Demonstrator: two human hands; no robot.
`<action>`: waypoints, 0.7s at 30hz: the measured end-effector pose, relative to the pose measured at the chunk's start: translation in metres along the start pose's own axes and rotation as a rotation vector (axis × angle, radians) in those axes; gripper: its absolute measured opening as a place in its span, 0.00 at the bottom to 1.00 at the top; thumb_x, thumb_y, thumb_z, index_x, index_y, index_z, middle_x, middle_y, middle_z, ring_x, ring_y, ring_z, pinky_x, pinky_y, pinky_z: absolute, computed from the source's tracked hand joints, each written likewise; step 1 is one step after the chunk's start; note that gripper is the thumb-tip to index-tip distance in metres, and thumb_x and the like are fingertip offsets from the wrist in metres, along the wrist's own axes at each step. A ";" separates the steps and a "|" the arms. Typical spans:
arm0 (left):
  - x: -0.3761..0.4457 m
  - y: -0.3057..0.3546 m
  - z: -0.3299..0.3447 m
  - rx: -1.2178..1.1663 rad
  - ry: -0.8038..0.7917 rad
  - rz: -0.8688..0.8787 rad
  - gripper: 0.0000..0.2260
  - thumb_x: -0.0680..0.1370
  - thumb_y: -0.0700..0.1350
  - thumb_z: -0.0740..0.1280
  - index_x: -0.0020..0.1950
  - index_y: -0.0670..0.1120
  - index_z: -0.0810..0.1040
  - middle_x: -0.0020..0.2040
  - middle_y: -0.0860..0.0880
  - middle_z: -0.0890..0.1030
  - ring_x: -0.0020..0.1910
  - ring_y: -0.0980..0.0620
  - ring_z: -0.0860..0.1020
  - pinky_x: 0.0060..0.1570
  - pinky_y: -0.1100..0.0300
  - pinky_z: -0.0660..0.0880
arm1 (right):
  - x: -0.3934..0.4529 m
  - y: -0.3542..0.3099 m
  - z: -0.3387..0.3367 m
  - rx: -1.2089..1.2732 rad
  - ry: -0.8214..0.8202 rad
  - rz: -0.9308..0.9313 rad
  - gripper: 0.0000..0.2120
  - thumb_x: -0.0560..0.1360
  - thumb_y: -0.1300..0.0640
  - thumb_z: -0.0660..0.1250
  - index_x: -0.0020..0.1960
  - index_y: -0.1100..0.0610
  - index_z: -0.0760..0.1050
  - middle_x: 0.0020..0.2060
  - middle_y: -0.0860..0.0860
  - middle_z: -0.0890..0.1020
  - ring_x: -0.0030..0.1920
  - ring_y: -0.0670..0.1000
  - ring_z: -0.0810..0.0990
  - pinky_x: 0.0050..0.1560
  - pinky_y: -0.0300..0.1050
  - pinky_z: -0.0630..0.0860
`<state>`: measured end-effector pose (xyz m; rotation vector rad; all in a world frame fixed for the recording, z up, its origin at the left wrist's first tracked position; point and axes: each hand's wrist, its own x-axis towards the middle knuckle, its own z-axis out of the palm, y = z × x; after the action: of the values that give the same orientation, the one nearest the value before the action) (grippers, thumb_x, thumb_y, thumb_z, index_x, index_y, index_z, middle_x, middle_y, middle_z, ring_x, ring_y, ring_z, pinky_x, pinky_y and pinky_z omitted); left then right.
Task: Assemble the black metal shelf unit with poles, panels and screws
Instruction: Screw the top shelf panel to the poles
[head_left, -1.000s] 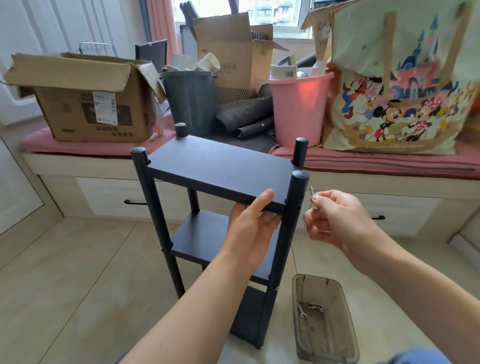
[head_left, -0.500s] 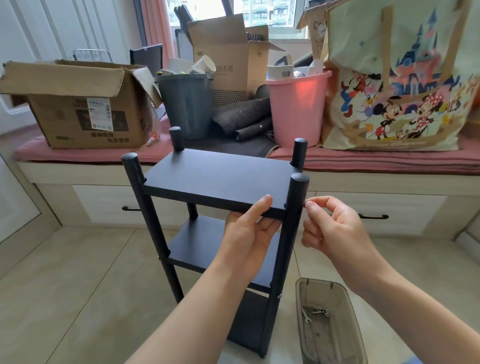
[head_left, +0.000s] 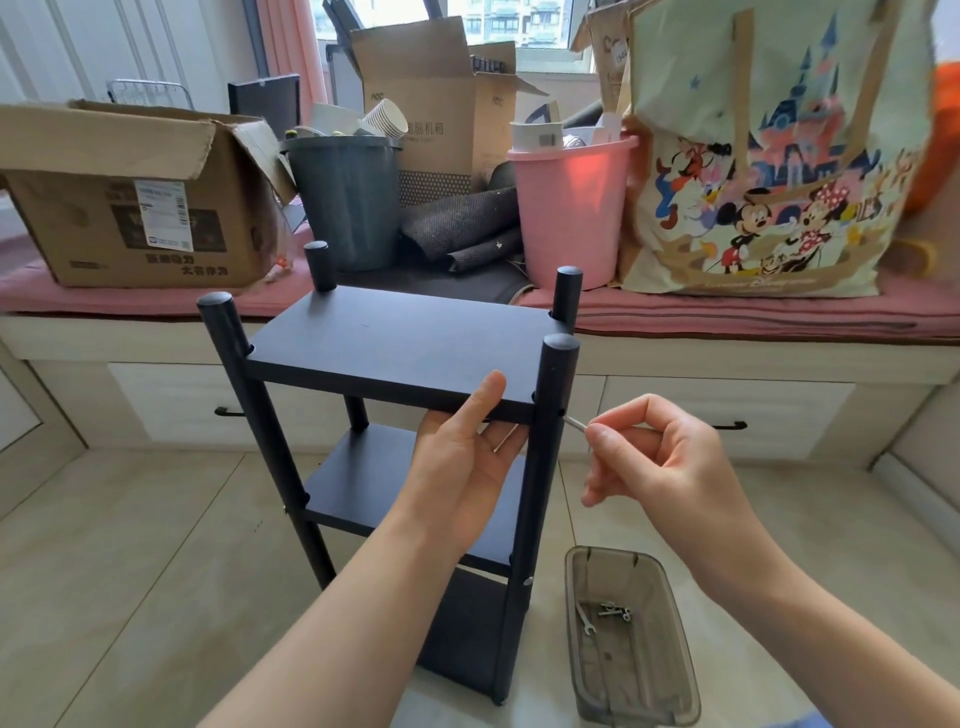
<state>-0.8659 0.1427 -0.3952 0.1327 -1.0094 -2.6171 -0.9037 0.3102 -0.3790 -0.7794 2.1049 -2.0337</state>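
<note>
The black shelf unit (head_left: 395, 395) stands upright on the tiled floor (head_left: 130, 571) right in front of the long pink-cushioned bench (head_left: 727, 322), four poles up, three panels stacked one above another. The top panel (head_left: 400, 338) sits between the pole tops, and the near right pole (head_left: 545, 467) is where the action is. The left hand (head_left: 462, 462) grips the front edge of that top panel next to the pole, thumb lying along the panel's top face, fingers curled underneath. The right hand (head_left: 660, 457) pinches a slim silver screw (head_left: 574, 422) between thumb and forefinger, its tip right at a small hole in the near right pole at top-panel height; whether it has entered the hole, I cannot tell. Down on the floor, just right of the shelf's foot, sits a clear plastic tray (head_left: 670, 639) with a small wrench (head_left: 585, 619) and a few bits of silver hardware (head_left: 615, 611) inside. On the bench behind: a cardboard box (head_left: 130, 208), a grey bin (head_left: 348, 202), a pink bucket (head_left: 571, 213) and a big cartoon tote bag (head_left: 769, 156).
</note>
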 end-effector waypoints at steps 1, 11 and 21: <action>0.000 0.000 0.001 -0.006 0.002 0.001 0.19 0.72 0.44 0.72 0.63 0.43 0.77 0.60 0.39 0.82 0.59 0.40 0.83 0.50 0.55 0.82 | -0.001 0.000 0.000 -0.012 -0.004 -0.008 0.04 0.78 0.63 0.67 0.46 0.63 0.75 0.29 0.58 0.82 0.30 0.56 0.83 0.35 0.42 0.80; 0.003 -0.001 0.000 -0.006 0.014 0.014 0.18 0.71 0.44 0.73 0.60 0.43 0.78 0.56 0.40 0.83 0.57 0.39 0.83 0.48 0.55 0.82 | -0.005 0.000 0.007 -0.129 0.001 -0.158 0.04 0.77 0.61 0.69 0.46 0.58 0.74 0.32 0.54 0.85 0.35 0.53 0.86 0.43 0.45 0.83; 0.003 0.000 -0.002 0.013 0.019 -0.001 0.15 0.71 0.43 0.72 0.55 0.41 0.74 0.53 0.39 0.77 0.53 0.38 0.84 0.46 0.56 0.82 | -0.006 -0.002 0.010 -0.140 -0.007 -0.178 0.05 0.76 0.63 0.70 0.45 0.59 0.74 0.32 0.54 0.85 0.34 0.53 0.85 0.42 0.43 0.82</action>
<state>-0.8683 0.1403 -0.3964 0.1604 -1.0202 -2.6056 -0.8939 0.3033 -0.3796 -1.0277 2.2685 -1.9763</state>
